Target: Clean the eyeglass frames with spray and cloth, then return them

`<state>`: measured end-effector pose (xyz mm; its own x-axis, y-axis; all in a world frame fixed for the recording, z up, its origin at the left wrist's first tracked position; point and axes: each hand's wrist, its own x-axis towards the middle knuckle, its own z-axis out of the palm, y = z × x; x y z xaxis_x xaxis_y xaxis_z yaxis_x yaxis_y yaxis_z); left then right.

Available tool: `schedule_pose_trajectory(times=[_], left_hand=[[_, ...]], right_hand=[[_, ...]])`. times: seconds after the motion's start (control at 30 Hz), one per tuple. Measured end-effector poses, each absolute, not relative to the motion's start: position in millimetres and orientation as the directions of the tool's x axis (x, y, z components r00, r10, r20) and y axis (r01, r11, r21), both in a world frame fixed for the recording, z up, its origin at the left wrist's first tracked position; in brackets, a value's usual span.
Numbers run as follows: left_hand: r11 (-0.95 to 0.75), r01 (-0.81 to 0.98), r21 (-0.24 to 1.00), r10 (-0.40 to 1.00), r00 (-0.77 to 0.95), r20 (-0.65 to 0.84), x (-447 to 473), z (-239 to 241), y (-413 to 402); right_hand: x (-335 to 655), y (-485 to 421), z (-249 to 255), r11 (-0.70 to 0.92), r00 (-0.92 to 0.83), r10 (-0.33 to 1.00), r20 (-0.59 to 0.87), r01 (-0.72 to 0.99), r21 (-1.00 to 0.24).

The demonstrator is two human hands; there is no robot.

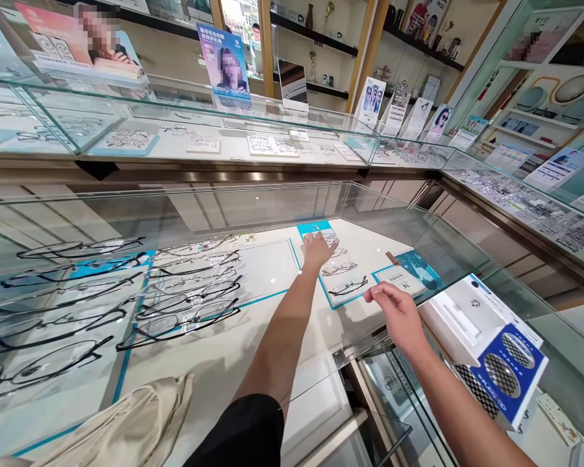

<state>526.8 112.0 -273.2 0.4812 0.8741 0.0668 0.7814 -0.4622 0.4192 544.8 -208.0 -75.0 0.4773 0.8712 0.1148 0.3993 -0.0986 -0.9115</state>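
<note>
My left hand (318, 248) reaches deep inside a glass display case, its fingers spread flat over a white tray (370, 250) near a pair of glasses (338, 268). A dark-framed pair (348, 286) lies just below it. My right hand (394, 311) hovers at the case's right end, fingers loosely curled and apart, holding nothing, beside a teal and white card (409, 274).
Several dark-framed glasses (185, 311) lie in rows on the left trays. A blue and white lens display box (491, 353) stands on the glass at right. A beige cloth (131, 421) lies at the bottom left. More glass counters (233, 139) with glasses run behind.
</note>
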Motion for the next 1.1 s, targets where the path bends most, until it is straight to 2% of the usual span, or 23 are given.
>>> schedule_pose_trajectory(times=[0.5, 0.77, 1.1], left_hand=[[-0.349, 0.835, 0.425, 0.922, 0.387, -0.005, 555.6, -264.6, 100.0], [-0.391, 0.801, 0.453, 0.920, 0.354, 0.166, 525.0, -259.8, 112.1], [-0.399, 0.755, 0.519, 0.916, 0.352, 0.192, 520.5, -264.8, 111.1]], right_hand=[[542.7, -207.1, -74.3, -0.109, 0.467, 0.876, 0.118, 0.431, -0.896], [543.2, -207.1, -75.3, -0.094, 0.465, 0.877, 0.124, 0.417, -0.904], [544.4, -207.6, -75.4, -0.087, 0.454, 0.882, 0.124, 0.416, -0.905]])
